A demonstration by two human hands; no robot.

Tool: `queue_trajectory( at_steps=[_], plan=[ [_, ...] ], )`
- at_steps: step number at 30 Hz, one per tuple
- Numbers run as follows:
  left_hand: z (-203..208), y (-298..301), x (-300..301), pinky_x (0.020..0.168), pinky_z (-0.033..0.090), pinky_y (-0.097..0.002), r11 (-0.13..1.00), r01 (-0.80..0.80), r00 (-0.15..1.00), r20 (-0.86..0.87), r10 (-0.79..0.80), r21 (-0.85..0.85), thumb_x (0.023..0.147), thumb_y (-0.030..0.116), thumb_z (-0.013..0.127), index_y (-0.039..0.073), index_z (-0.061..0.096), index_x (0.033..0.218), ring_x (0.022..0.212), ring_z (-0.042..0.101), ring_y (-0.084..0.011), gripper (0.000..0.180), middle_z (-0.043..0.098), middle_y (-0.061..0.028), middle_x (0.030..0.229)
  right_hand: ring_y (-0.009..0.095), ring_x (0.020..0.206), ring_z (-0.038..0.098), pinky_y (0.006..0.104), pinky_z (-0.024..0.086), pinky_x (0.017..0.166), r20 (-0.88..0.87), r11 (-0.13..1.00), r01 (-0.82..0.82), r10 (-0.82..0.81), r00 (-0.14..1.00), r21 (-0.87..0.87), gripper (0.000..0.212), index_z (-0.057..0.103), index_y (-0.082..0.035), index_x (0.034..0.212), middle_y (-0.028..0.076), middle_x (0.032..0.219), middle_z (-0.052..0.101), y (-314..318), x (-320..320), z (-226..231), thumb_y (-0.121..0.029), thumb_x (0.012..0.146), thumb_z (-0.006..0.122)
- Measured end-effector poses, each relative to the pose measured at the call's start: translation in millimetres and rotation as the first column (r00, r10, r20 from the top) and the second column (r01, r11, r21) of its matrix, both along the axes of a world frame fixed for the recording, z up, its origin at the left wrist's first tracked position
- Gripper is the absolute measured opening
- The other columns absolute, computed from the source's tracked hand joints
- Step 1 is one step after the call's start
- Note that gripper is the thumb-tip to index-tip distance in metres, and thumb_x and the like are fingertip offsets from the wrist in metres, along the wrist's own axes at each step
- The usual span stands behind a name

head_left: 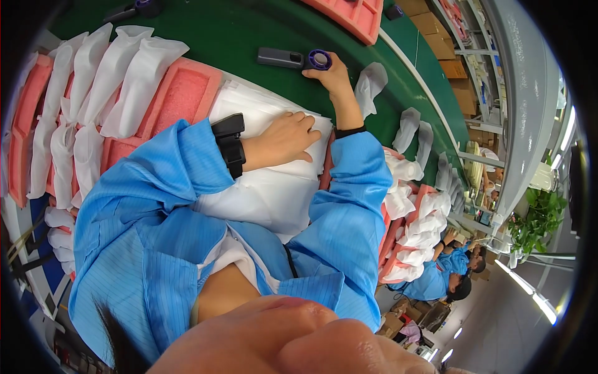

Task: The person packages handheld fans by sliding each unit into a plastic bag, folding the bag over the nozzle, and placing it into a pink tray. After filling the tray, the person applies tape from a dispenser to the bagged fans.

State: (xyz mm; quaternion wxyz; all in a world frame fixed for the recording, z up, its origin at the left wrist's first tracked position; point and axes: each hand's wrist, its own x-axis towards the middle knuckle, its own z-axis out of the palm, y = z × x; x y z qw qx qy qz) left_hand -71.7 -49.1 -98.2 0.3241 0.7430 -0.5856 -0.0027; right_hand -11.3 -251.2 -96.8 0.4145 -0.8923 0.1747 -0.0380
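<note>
My right hand (335, 76) reaches out over the green bench and grips a dark grey handheld device (281, 58) by its round, purple-ringed end. The device's flat handle points left, on or just above the bench; I cannot tell which. My left hand (283, 141) lies with fingers spread on a pile of thin white sleeves (255, 193) in front of me. A black strapped unit (230, 144) sits on my left wrist. Right of my right hand, a translucent white sleeve (370, 87) with something inside lies on the bench.
Pink foam trays (180, 93) at the left carry several long wrapped items (134, 81). More wrapped items (420, 234) fill trays at the right. Another pink tray (355, 15) and a dark device (128, 11) lie at the far side. Co-workers in blue (430, 283) sit farther right.
</note>
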Motion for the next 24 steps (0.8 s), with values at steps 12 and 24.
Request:
queue_trajectory(
  at_steps=[12, 24],
  plan=[
    [8, 2, 17, 0.066, 0.046, -0.0352, 0.998, 0.019, 0.858, -0.511, -0.047, -0.058, 0.079, 0.018, 0.07, 0.006, 0.059, 0.082, 0.074, 0.056, -0.0233, 0.016, 0.056, -0.0081, 0.085, 0.024, 0.101, 0.059, 0.0364, 0.047, 0.092, 0.666, 0.991, -0.07, -0.022, 0.746, 0.111, 0.067, 0.052, -0.001, 0.114, 0.012, 0.111, 0.057, 8, -94, 76, 0.004, 0.051, 0.074],
    [68, 22, 58, 0.054, 0.036, -0.0191, 0.977, -0.138, 0.626, -0.779, -0.043, -0.165, 0.087, 0.013, 0.067, 0.004, 0.06, 0.086, 0.061, 0.048, -0.0052, 0.011, 0.054, 0.0017, 0.076, 0.029, 0.097, 0.059, 0.0392, 0.046, 0.089, 0.772, 0.995, -0.086, 0.013, 0.636, 0.054, 0.062, 0.052, 0.0, 0.109, 0.017, 0.108, 0.057, -6, -138, 121, 0.006, 0.049, 0.068]
  ],
)
